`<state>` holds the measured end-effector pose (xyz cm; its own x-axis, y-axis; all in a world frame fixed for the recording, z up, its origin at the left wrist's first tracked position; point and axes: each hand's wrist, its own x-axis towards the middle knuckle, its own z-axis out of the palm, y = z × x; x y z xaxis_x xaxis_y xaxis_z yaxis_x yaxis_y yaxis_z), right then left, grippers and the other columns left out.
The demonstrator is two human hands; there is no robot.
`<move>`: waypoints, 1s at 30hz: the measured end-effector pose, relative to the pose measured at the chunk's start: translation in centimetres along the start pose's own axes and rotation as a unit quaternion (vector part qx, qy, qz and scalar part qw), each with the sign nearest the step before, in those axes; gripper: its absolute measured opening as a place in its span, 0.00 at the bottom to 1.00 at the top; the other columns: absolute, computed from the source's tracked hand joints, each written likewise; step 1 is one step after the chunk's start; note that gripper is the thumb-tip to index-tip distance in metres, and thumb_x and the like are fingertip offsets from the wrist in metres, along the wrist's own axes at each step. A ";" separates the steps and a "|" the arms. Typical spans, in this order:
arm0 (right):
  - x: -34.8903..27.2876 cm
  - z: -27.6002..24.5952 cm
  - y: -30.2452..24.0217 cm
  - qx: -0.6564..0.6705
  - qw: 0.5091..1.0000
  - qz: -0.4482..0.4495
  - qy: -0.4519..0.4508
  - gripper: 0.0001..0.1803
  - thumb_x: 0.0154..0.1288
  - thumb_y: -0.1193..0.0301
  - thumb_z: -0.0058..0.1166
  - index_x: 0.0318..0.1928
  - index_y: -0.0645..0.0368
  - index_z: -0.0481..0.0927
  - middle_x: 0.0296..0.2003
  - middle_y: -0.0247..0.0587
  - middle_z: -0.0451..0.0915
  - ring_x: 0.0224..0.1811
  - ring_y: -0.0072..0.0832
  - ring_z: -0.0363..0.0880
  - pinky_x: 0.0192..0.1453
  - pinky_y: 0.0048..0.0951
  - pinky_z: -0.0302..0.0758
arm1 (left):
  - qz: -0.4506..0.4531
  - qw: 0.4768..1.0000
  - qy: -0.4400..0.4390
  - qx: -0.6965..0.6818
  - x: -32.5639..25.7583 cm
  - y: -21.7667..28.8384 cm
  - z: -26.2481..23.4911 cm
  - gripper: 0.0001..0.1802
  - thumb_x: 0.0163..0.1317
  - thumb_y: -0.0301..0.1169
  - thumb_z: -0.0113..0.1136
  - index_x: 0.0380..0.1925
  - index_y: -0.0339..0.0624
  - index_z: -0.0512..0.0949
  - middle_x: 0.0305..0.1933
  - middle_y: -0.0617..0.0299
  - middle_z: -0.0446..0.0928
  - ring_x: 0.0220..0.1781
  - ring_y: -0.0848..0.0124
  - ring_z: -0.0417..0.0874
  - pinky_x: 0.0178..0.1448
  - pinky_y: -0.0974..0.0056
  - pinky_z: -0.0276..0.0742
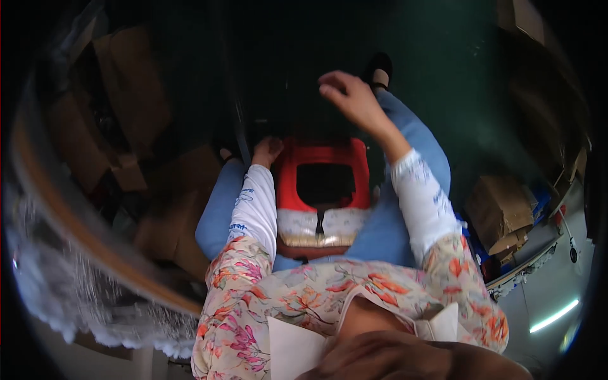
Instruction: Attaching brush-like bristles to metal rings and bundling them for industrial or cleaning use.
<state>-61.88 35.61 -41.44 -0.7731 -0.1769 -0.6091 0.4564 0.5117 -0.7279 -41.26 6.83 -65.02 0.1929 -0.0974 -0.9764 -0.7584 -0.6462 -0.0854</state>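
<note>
Seated astride a red stool point(323, 166), left hand point(266, 151) curled, apparently gripping its back-left corner for balance, right hand point(349, 95) raised clear, fingers loosely bent, pinching nothing.

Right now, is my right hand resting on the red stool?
No, the right hand is raised in the air beyond the red stool, touching nothing.

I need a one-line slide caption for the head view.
Seated person's left hand touches a red stool; right hand is raised.
</note>
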 end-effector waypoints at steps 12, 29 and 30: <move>0.8 -2.3 -7.1 -0.171 0.977 -0.118 -0.056 0.19 0.48 0.72 0.62 0.43 0.58 0.75 0.38 0.40 0.75 0.46 0.39 0.71 0.61 0.48 0.63 | 0.057 0.997 0.031 -0.049 10.8 4.6 6.3 0.13 0.65 0.36 0.48 0.44 0.40 0.73 0.39 0.58 0.77 0.37 0.61 0.79 0.38 0.54 0.79; 4.0 -5.9 -6.6 0.154 0.975 -0.043 0.152 0.12 0.67 0.68 0.42 0.40 0.62 0.77 0.34 0.53 0.78 0.39 0.46 0.78 0.45 0.39 0.73 | 0.790 0.459 -0.223 0.340 -37.3 11.4 31.7 0.04 0.52 0.23 0.59 0.29 0.36 0.75 0.34 0.57 0.75 0.36 0.67 0.77 0.43 0.65 0.73; 3.8 -6.5 -6.7 0.185 0.952 -0.090 0.224 0.13 0.68 0.68 0.42 0.39 0.62 0.78 0.35 0.52 0.78 0.39 0.45 0.78 0.44 0.38 0.73 | 0.812 0.447 -0.203 0.314 -40.2 12.4 32.7 0.05 0.53 0.23 0.59 0.31 0.36 0.75 0.34 0.58 0.75 0.35 0.68 0.76 0.42 0.65 0.73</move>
<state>-70.76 36.91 -36.82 -0.9260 0.1859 -0.3286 0.3585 0.1600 -0.9197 -78.82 27.50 -33.30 -0.9631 0.1753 0.2042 0.2576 0.3809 0.8880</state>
